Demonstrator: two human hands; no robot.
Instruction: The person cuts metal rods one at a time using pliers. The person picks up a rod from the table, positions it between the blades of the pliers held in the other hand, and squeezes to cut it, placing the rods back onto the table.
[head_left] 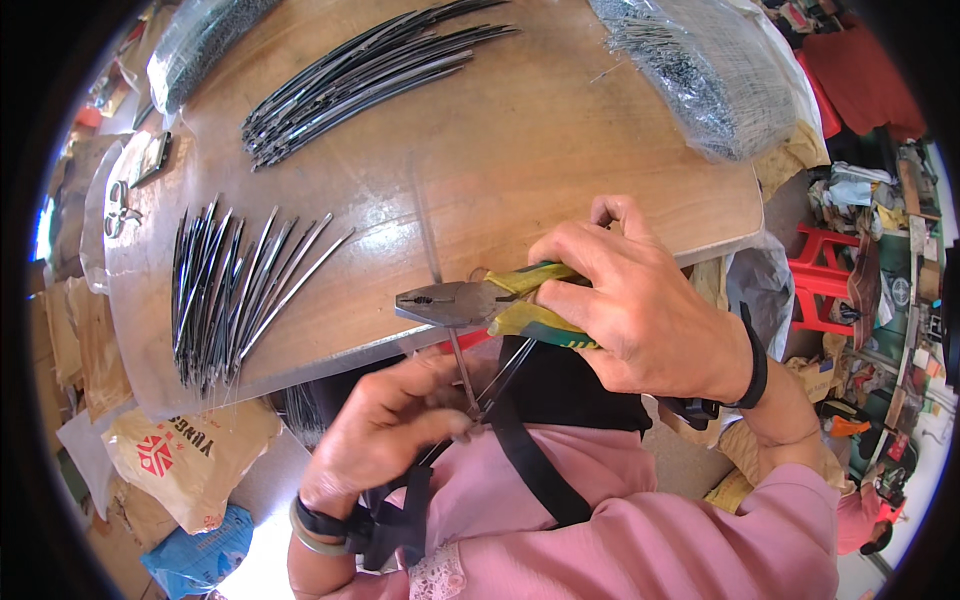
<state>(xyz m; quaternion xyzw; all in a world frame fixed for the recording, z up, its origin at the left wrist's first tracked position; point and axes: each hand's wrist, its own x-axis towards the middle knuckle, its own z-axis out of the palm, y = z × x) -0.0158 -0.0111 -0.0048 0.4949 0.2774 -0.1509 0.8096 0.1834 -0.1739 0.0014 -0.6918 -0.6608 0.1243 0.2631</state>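
At the near edge of the table [600,150], my right hand [640,310] grips yellow-and-green pliers [460,303], their metal nose pointing left across 1 dark strip [459,358]. My left hand [390,425], slightly blurred, is closed on the strip's near end, nearer me than the pliers; a few thin wires [515,368] slant beside it. Whether the pliers bite the strip or only cross it, I cannot tell. The piece appears midway through its handling, not yet laid down. Beyond it, 2 loose stacks share the table: a far pile [370,75] of long dark pieces and a left pile [240,290], fanned at its far end. Which is finished and which is left to do, the view does not settle. 2 clear bags, a left bag [205,50] and a right bag [720,100], lie at the far side; scissors [122,210] rest at left.
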